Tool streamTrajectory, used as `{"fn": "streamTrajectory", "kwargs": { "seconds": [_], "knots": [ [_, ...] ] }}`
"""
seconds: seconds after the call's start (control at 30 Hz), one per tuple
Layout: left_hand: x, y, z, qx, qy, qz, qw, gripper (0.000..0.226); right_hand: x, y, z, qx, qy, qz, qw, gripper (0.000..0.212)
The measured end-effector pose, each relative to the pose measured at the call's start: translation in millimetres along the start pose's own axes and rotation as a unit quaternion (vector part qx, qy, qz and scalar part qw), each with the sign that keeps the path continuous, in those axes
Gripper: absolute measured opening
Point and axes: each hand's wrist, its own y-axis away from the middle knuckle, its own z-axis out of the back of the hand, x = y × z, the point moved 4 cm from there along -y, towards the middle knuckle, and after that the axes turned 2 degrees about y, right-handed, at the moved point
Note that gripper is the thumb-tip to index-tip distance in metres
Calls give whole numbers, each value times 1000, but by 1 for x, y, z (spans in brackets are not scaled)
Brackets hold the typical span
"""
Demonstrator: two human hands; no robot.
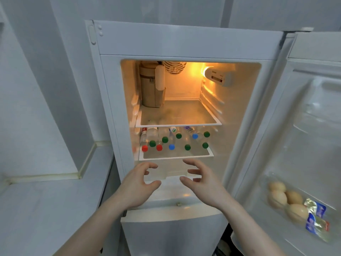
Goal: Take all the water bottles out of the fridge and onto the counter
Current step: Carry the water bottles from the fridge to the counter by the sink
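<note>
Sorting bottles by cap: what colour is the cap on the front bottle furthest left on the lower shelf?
Red cap, seen in the head view.

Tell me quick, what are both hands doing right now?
Left hand: open, fingers loosely curled, holding nothing.
Right hand: open, fingers spread, holding nothing.

— What colours are the caps [165,139] on my bottles?
— Mostly green, two red, two blue.
— And my fridge [184,43]?
— White, glowing orange inside. Tan eggs [293,197] and blue-and-silver packets [316,209] sit in the door.
</note>
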Motion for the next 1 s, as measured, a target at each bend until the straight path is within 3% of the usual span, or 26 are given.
{"fn": "streamTrajectory", "kwargs": {
  "seconds": [0.3, 0.5, 0.63, 0.8, 1.0],
  "knots": [
    [31, -113, -10, -28, 124, 130, 983, 54, -21, -147, -24, 19, -29, -41, 999, 54],
    [54, -177, -20, -84, 196, 239, 947, 79, -33, -221, -49, 36, -31, -89, 995, 68],
    [57, -208, -26, -99, 235, 280, 926, 53, -45, -261, -60, 33, -29, -124, 991, 74],
    [71, -231, -31, -105, 228, 336, 908, 43, -63, -289, -75, 50, -41, -162, 985, 69],
    [71, -251, -39, -92, 229, 364, 898, 54, -59, -298, -80, 88, -64, -201, 974, 67]
  ]
}}
